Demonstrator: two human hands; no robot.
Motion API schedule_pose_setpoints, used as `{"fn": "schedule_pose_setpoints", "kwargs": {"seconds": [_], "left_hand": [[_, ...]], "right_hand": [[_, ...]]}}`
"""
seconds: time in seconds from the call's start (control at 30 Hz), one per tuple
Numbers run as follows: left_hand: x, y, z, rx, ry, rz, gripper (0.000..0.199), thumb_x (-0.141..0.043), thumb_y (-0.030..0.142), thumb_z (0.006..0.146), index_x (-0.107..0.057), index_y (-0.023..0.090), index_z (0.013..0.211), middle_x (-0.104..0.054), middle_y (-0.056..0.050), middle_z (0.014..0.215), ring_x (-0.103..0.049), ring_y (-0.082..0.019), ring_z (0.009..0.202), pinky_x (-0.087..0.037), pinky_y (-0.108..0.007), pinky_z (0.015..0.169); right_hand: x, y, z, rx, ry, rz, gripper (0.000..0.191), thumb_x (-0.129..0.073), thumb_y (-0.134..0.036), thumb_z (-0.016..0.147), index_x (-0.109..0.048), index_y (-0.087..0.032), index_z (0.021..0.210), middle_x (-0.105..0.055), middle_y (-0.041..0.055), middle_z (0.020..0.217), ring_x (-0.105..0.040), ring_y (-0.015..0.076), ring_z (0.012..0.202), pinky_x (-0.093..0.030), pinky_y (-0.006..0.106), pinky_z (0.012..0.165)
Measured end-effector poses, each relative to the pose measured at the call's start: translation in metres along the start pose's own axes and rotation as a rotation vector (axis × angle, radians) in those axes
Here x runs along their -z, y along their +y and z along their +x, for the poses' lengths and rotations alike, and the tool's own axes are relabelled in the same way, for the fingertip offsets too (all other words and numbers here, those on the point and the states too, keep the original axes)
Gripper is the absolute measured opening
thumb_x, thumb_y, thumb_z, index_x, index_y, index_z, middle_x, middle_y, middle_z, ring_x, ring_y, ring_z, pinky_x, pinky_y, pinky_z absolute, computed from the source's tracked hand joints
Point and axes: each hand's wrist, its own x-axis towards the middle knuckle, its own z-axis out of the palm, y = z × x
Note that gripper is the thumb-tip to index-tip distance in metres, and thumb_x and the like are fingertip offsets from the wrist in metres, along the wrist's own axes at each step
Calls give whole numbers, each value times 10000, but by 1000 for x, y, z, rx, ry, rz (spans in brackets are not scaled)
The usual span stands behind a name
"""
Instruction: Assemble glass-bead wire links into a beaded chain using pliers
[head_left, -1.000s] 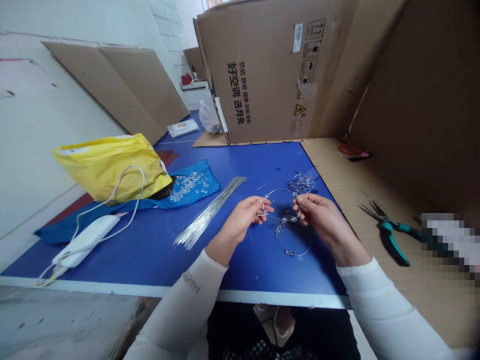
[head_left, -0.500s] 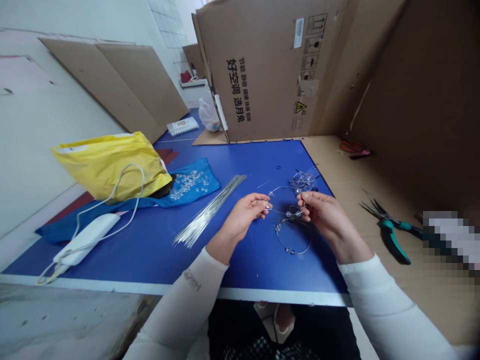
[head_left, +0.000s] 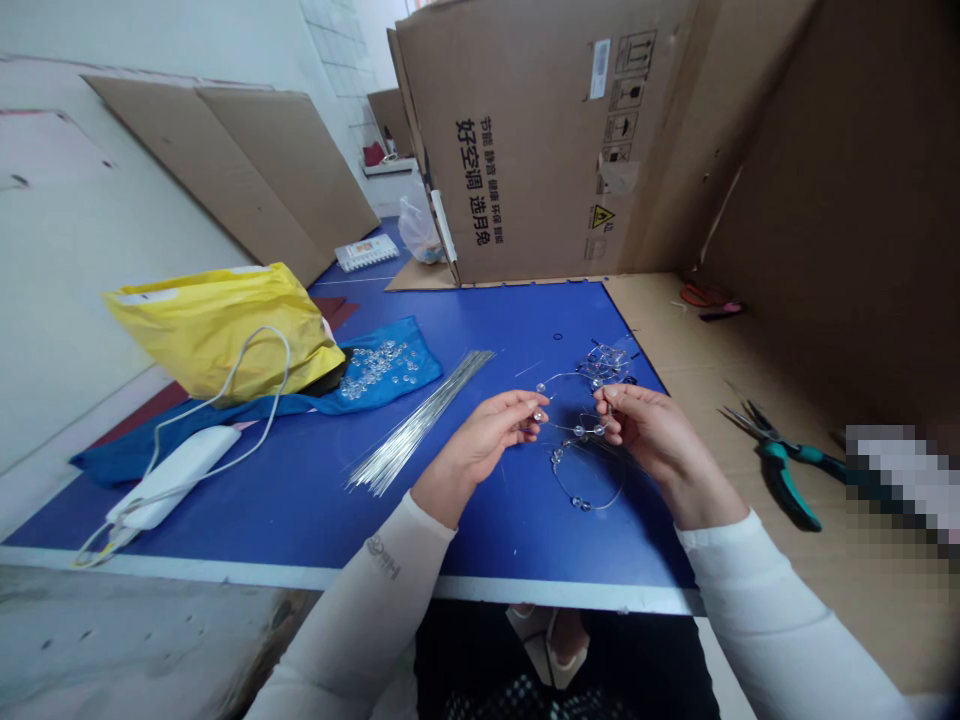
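My left hand [head_left: 480, 447] pinches a beaded wire ring [head_left: 583, 505] between thumb and fingertips, and my right hand [head_left: 645, 430] has closed on it too, the hands just apart above the blue table [head_left: 517, 530]. A tangle of beaded wire [head_left: 604, 365] lies just beyond, straight wires [head_left: 412, 437] lie near my left hand, and pliers [head_left: 780, 470] rest on cardboard [head_left: 750, 560] to my right.

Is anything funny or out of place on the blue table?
Yes, a little! A tiny dark ring lies alone on the blue table. It sits apart from the beaded wire loop held by the left hand and right hand, so it looks dropped.
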Motion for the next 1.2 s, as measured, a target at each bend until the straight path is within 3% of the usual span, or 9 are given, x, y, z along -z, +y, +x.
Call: {"fn": "schedule_pose_setpoints", "kwargs": {"seconds": [0.47, 0.77, 1.0, 1.2], "left_hand": [[-3, 1, 0, 13, 61, -78, 142, -693, 138, 829, -683, 113, 968, -665, -49, 840, -607, -120, 741, -464, -285, 754], [-3, 0, 1, 62, 77, -41, 205, -652, 323, 915, -707, 126, 919, -646, -44, 786, -574, -110, 673, -444, -272, 686], [-2, -2, 3, 38, 82, 5, 121, -723, 256, 858, -708, 140, 886, -638, -28, 781, -571, -105, 687, -452, -269, 716], [-3, -1, 2, 69, 85, -30, 171, -643, 291, 923, -687, 126, 916, -652, -46, 817, -581, -105, 672, -464, -281, 705]], "right_hand": [[0, 1, 0, -8, -34, -35, 201, -819, -307, 654, -716, -145, 714, -610, 10, 659, -453, 73, 471, -340, 235, 433], [-1, 1, -1, -5, -54, -56, 199, -810, -315, 659, -702, -154, 703, -603, 9, 646, -439, 79, 470, -331, 242, 425], [0, 2, -1, -47, -73, -71, 231, -828, -341, 666, -701, -156, 724, -613, 8, 657, -451, 79, 472, -332, 245, 427], [1, 2, 1, -26, -51, -55, 219, -830, -326, 653, -706, -157, 720, -615, 10, 659, -448, 78, 471, -345, 241, 427]]}}
